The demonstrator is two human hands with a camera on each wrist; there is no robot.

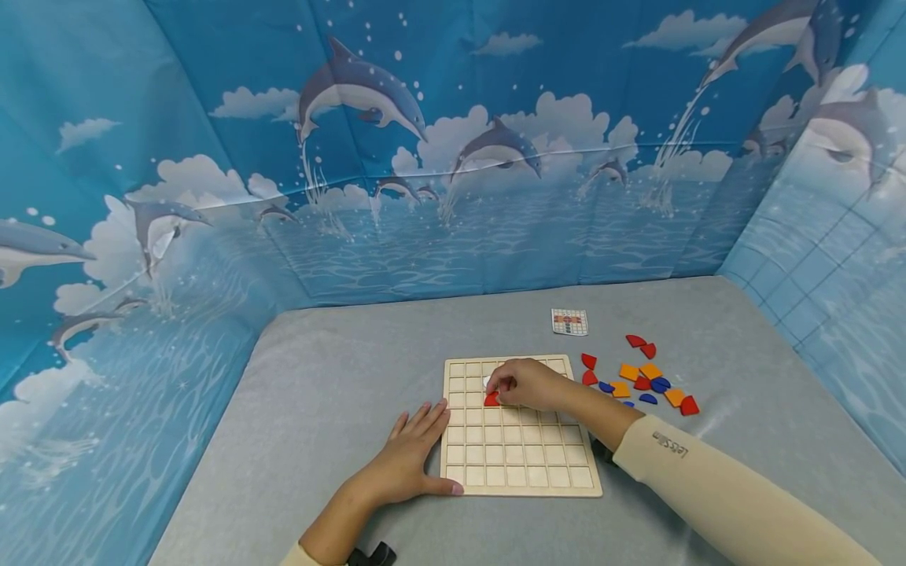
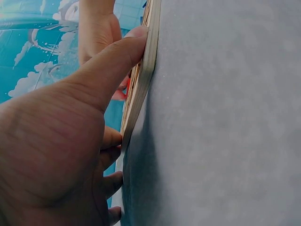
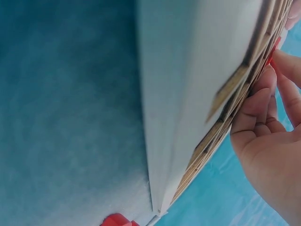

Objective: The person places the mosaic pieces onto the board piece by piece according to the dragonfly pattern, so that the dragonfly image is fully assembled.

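A wooden grid board lies on the grey surface. My right hand is over its upper part, pinching a red quarter-circle piece at the grid. In the right wrist view the same red piece shows at the fingertips. A white piece, partly covered by the fingers, sits just above it. My left hand lies spread at the board's left side, thumb at the lower left corner. The left wrist view shows that thumb resting against the board's edge.
Right of the board lie several loose red, orange and blue pieces, among them an orange square, a blue half-circle and a red piece. A small pattern card lies behind the board. A dolphin-print curtain surrounds the grey table.
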